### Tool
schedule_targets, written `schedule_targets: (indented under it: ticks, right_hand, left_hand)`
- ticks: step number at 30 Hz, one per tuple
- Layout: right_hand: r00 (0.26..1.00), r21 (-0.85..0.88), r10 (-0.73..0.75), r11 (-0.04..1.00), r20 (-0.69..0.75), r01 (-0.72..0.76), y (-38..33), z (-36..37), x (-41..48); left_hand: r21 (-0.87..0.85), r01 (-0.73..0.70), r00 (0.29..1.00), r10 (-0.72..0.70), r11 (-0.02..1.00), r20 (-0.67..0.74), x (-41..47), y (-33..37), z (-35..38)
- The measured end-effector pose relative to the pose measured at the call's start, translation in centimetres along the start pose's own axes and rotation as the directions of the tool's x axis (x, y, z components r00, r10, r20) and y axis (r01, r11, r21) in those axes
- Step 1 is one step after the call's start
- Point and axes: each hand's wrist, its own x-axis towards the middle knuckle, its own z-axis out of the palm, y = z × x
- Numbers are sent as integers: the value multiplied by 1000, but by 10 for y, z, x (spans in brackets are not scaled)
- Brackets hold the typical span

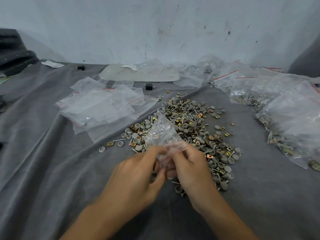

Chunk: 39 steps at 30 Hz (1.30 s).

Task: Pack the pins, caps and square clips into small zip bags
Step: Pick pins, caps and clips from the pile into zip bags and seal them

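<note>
A small clear zip bag (161,134) with a red seal line stands up over the middle of the cloth, and both hands pinch its mouth. My left hand (138,172) grips the bag's left side. My right hand (190,168) holds the right side of the opening. Behind and to the right of the hands spreads a loose heap (192,130) of grey round caps, metal pins and brass-coloured square clips. Whether the bag holds any parts is hard to tell through the crinkled plastic.
A stack of empty zip bags (102,108) lies at the left. Filled bags (287,115) pile up along the right edge. A large flat plastic sheet (138,73) and two small black blocks (149,86) lie near the scuffed back wall. Grey cloth (52,170) covers the table.
</note>
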Motion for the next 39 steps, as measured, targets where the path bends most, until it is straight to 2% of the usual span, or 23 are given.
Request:
schedule_targets:
  ticks: [2,4,10,13,19,22,25,28,32,34,36,39]
  right_hand:
    - [998,87,37,995,59,-42,-3,0,0]
    - [995,104,24,994,93,-33,-4,-1,0]
    - [996,-61,-66,996,58,70,1,8,-3]
    - [992,-136,-112,984,55,118,4,10,-4]
    - [994,9,-100,995,42,100,2,3,2]
    - [993,23,-111,994,45,110,1,4,1]
    - [981,-71,-189,979,39,191,3,6,-3]
    - [956,-205,-282,934,81,293,5,7,-8]
    - [937,-194,-313,920,158,340,3,8,-10]
    - [943,-126,-278,945,183,303,2,9,-10]
    - [951,-54,-233,967,204,249,1,9,-10]
    - [949,-2,-211,976,233,217,0,8,-8]
  left_hand:
    - [-37,31,999,-31,999,-17,1,-2,-1]
    - [-63,78,996,-80,995,-39,2,-6,-2]
    - [-47,142,986,-145,989,-80,6,-15,-8]
    - [-100,152,983,-161,983,-89,5,-13,-9]
    - [-197,102,990,-119,975,-74,6,-10,-6]
    - [-334,118,979,-167,935,-121,9,-12,-5]
    - [-416,167,953,-254,894,-164,9,-12,-6]
    - [-297,202,948,-262,933,-178,8,-11,-8]
    - [-82,186,960,-199,979,-200,8,-10,-13]
    - [-58,63,941,-79,996,-330,8,-7,-17]
    - [0,-109,881,97,994,-464,6,-5,-20]
    - [63,-275,847,273,959,-456,2,-6,-17]
